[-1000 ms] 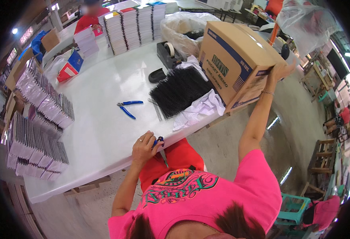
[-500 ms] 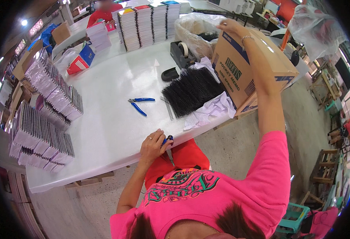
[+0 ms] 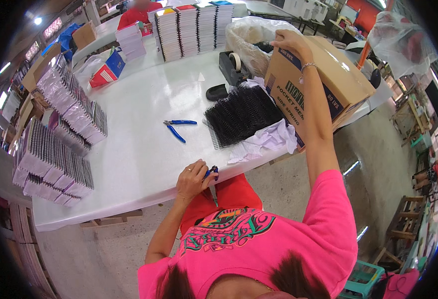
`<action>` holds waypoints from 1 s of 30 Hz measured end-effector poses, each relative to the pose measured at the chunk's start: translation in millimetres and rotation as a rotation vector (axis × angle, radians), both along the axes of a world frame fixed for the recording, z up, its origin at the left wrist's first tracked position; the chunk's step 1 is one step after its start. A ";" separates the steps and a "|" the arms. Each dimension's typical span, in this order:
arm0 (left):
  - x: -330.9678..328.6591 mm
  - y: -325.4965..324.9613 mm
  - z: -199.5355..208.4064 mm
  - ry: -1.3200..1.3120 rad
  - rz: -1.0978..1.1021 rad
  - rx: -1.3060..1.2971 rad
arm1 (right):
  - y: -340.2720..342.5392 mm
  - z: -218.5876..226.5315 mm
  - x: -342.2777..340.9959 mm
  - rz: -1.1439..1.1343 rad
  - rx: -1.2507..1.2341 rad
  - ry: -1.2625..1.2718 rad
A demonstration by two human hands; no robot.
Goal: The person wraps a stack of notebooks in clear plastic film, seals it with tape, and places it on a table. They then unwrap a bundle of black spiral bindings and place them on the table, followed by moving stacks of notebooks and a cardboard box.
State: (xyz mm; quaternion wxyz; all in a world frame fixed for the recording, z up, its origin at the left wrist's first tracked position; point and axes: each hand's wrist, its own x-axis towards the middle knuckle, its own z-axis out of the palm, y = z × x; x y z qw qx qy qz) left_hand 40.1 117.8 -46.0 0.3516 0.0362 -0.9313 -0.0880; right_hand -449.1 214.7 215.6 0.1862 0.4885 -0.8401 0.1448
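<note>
At the near table edge, my left hand (image 3: 191, 180) is closed around a small blue-and-dark tool (image 3: 213, 173). Most of it is hidden by the fingers, so I cannot make out its kind. My right hand (image 3: 293, 42) reaches far forward, its fingers bent over the far top edge of a closed cardboard box (image 3: 324, 65), beside a clear plastic bag (image 3: 246, 35). Blue-handled cutting pliers (image 3: 179, 128) lie spread on the white table (image 3: 139, 149). To their right, a pile of black spiral binding coils (image 3: 241, 114) rests on crumpled white paper (image 3: 264, 145).
Stacks of spiral-bound notebooks (image 3: 54, 159) fill the table's left side. Taller notebook stacks (image 3: 189, 32) stand at the back, near a person in red (image 3: 139, 15). A tape dispenser (image 3: 233, 67) and a black curved object (image 3: 216, 92) sit behind the coils.
My right forearm has swung left, and the hand has come down onto the box edge. The box looks slightly turned. My left hand keeps its place and hold.
</note>
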 end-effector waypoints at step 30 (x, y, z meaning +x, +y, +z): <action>2.3 -3.4 -5.8 0.012 -0.043 0.028 | 290.9 -116.2 -60.8 -0.313 -1.772 -0.680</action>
